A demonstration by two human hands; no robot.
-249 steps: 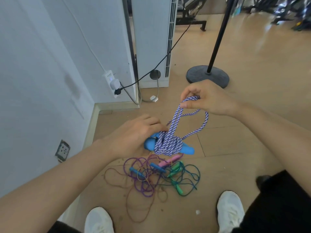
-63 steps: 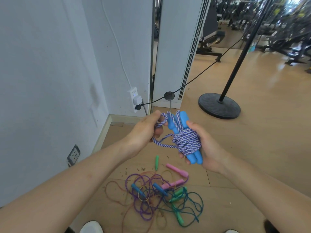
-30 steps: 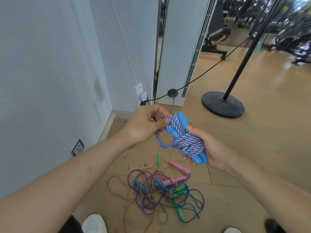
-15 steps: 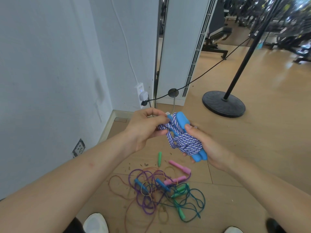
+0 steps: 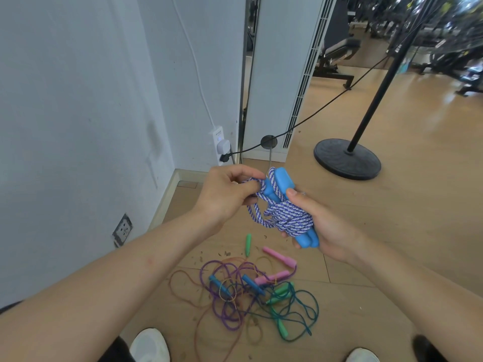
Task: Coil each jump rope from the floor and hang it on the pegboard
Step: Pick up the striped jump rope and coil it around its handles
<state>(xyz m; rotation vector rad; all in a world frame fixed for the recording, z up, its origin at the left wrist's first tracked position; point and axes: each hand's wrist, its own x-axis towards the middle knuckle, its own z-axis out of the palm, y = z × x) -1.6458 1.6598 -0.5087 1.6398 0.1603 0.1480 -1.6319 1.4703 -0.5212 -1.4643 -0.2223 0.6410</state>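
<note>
Finding: the blue-and-white jump rope [image 5: 290, 220], earlier low over the floor tangle [image 5: 251, 291], is now raised well above it. My right hand [image 5: 326, 226] wraps the wound bundle and blue handles [image 5: 283, 180]; my left hand [image 5: 224, 197] pinches the loose end strand. Coil judged nearly secured; hanging outstanding.

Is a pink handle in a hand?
No, the pink handles lie on the floor; the left hand and right hand hold the blue-handled rope.

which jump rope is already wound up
The braided purple-and-white rope with light blue handles: the right hand grips its bundle, the left hand pinches its loose loop. The thin ropes lie tangled on the floor.
</note>
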